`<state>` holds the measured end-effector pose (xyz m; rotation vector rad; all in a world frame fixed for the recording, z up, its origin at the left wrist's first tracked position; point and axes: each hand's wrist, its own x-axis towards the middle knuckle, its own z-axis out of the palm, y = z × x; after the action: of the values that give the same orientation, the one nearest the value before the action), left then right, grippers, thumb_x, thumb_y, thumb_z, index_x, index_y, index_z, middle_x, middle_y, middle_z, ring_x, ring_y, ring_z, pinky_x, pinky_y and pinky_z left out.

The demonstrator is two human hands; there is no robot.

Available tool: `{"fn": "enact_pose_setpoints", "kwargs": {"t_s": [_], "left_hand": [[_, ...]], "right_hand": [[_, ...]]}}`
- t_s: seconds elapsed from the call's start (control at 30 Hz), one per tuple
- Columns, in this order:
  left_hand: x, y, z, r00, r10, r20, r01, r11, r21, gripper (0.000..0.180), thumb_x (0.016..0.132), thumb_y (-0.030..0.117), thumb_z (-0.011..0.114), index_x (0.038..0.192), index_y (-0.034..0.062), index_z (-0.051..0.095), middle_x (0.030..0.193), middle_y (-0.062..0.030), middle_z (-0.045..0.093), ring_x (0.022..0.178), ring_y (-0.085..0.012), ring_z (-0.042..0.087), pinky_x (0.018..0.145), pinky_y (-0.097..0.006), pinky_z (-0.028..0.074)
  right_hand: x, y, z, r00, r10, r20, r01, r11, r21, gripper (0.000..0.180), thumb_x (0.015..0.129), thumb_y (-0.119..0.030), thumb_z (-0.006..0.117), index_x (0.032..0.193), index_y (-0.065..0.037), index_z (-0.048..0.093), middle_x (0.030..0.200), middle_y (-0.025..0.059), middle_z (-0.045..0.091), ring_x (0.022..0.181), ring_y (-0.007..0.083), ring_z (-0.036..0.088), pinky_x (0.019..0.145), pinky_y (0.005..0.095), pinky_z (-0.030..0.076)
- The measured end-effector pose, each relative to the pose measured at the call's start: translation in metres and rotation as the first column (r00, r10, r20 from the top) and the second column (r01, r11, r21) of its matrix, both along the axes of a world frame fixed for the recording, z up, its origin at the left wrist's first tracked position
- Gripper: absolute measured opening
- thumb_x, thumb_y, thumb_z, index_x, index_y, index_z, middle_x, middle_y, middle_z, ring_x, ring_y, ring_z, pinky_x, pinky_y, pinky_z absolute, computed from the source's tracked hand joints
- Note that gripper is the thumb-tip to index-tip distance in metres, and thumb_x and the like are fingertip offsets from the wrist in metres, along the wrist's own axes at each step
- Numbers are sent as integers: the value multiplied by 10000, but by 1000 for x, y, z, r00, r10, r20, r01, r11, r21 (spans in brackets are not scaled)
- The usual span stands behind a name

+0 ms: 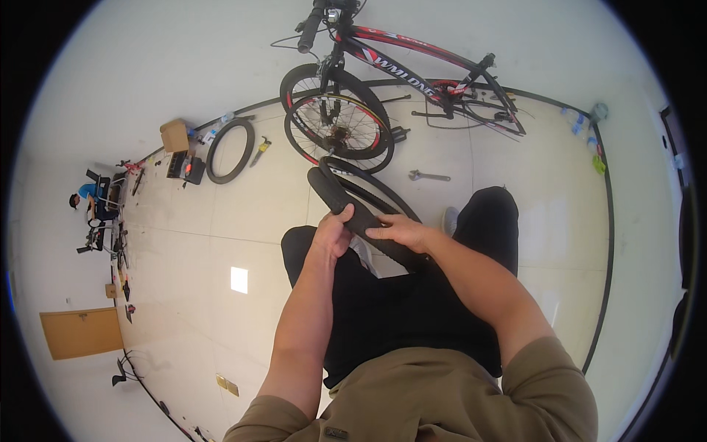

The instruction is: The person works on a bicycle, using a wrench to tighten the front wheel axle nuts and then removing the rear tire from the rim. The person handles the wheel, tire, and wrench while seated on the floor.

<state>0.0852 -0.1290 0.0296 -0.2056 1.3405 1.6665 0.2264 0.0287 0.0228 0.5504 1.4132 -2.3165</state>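
Between my knees stands a black bicycle tire, off its wheel and held tilted. My left hand grips its near edge, with the thumb on top of the rubber. Just to the right, my right hand also closes on the tire, thumb pressed on its tread. The fingers of both hands are partly hidden beneath it. Beyond the tire, a loose bicycle wheel with a red-marked rim leans against the front wheel of a black and red bicycle.
An adjustable wrench lies right of the tire. Another tire, a yellow-handled tool, a cardboard box and a black toolbox are at the left. A person in blue is far left, among bicycles. Bottles stand by the right wall.
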Motion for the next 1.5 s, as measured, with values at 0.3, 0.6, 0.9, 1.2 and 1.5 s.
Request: {"fn": "enact_pose_setpoints", "kwargs": {"t_s": [0.3, 0.6, 0.9, 1.2, 1.5], "left_hand": [[-6, 0, -3, 999, -34, -10, 33, 991, -128, 452, 921, 398, 696, 1278, 149, 576, 1258, -44, 628, 1196, -235, 538, 1023, -538, 353], [28, 15, -5, 983, 174, 62, -165, 978, -127, 458, 900, 313, 739, 1259, 76, 581, 1150, -83, 661, 1071, -254, 616, 909, -521, 472], [25, 22, 7, 971, 230, 67, -227, 973, -49, 522, 879, 327, 768, 1254, 49, 534, 1114, -75, 648, 1013, -233, 641, 891, -485, 504], [10, 39, -9, 941, 336, 36, -335, 942, -25, 346, 912, 299, 714, 1166, 81, 626, 1080, -64, 670, 1007, -220, 627, 921, -394, 492], [17, 14, 10, 873, 458, 168, -468, 883, 25, 388, 979, 300, 576, 1254, 25, 571, 1202, -98, 644, 1115, -267, 600, 1009, -416, 463]], "right_hand": [[-18, -15, -1, 972, -232, -33, 234, 951, 205, 414, 851, -277, 767, 1133, 18, 692, 943, 87, 692, 813, 185, 652, 725, 316, 528], [-5, -2, -39, 985, -174, -8, 174, 982, 78, 427, 879, -163, 714, 1210, 86, 607, 1044, 123, 672, 905, 209, 638, 805, 332, 509], [-17, 5, -26, 982, -183, -56, 189, 972, 139, 323, 907, -138, 668, 1149, 72, 630, 1000, 101, 672, 874, 191, 633, 795, 319, 496], [-32, 21, 16, 992, -124, -24, 126, 970, 207, 408, 851, -233, 738, 1137, 47, 659, 983, 118, 687, 879, 204, 641, 785, 324, 508], [-33, -14, 6, 995, -99, 3, 96, 967, 235, 566, 809, -253, 778, 1207, 105, 593, 1143, 248, 666, 1076, 316, 646, 955, 378, 492]]}}
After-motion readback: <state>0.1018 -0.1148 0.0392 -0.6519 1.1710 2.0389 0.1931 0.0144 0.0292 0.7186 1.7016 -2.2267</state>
